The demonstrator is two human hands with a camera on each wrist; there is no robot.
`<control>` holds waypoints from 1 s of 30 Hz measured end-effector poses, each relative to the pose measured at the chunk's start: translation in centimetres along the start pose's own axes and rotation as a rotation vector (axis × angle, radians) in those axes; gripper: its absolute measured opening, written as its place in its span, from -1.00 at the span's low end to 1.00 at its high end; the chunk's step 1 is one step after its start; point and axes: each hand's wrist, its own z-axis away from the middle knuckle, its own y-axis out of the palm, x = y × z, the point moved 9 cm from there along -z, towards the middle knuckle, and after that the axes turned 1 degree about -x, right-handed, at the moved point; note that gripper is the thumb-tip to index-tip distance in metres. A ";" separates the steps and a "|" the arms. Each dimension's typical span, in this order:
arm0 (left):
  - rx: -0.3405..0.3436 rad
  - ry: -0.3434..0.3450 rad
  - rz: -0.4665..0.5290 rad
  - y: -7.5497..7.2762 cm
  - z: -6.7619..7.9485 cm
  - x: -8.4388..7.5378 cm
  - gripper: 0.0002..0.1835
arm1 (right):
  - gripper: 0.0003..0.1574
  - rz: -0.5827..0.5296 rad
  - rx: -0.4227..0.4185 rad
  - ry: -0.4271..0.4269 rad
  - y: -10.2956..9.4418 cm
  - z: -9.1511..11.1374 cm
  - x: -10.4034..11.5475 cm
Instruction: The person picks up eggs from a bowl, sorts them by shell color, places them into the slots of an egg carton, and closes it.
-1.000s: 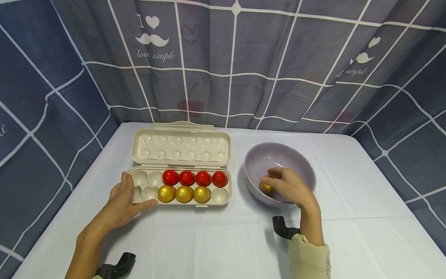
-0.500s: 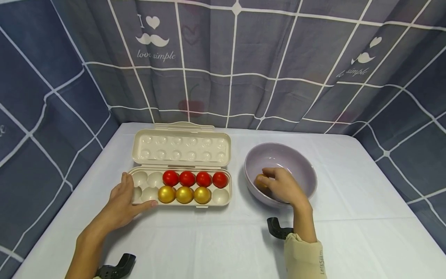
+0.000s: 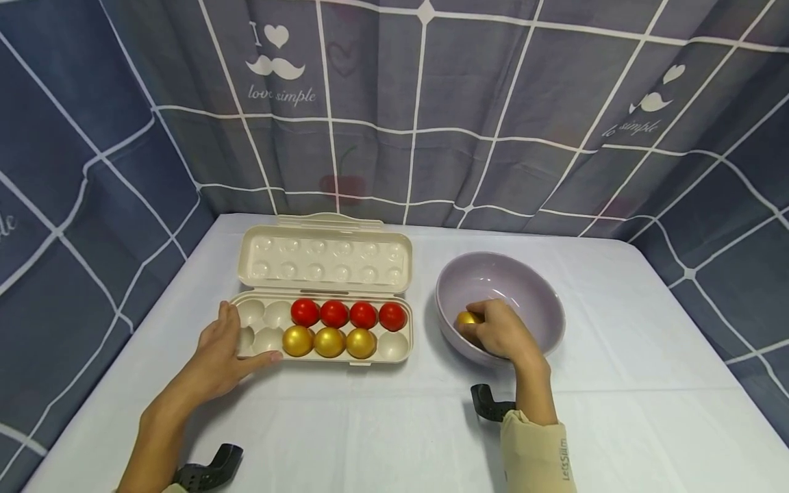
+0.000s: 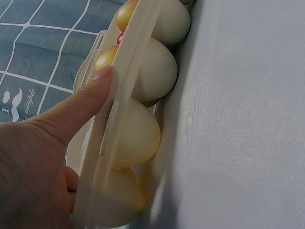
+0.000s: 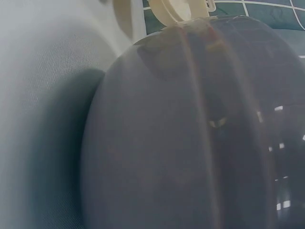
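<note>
A cream egg carton stands with its lid folded back. Several red eggs fill part of the back row, and three gold eggs sit in the front row. My left hand holds the carton's left end, its thumb along the front rim and its fingers round the left side. Inside the mauve bowl, my right hand pinches a gold egg between thumb and fingers. In the right wrist view the bowl's outer wall hides this hand.
Cups at the carton's left end and a cup at the front right hold no egg. White cloth covers the table. A grey checked curtain surrounds its back and sides.
My right hand has shifted slightly left inside the bowl, and its fingers have settled around the gold egg. The left hand and carton keep their places.
</note>
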 end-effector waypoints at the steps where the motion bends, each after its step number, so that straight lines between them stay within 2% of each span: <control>1: 0.000 0.001 -0.002 0.0 0.0 0.0 0.38 | -0.86 -0.004 0.005 -0.002 0.0 0.0 0.0; 9: 0.002 0.000 0.000 0.1 -0.1 0.0 0.38 | -0.91 0.016 -0.005 -0.014 0.0 0.1 0.0; 15: 0.004 0.000 -0.002 0.1 -0.1 0.0 0.38 | -0.91 0.007 -0.060 -0.042 -0.5 0.0 0.1; 18: 0.002 -0.002 0.003 0.1 -0.1 0.0 0.39 | -0.92 -0.027 -0.105 -0.043 -0.9 0.1 0.1; 24: 0.000 -0.004 0.015 0.1 -0.1 0.0 0.40 | -0.74 -0.100 -0.198 -0.043 -2.1 0.3 0.4; 30: -0.002 -0.002 0.018 0.1 -0.1 0.0 0.40 | -0.69 -0.279 -0.283 -0.098 -3.3 0.7 1.7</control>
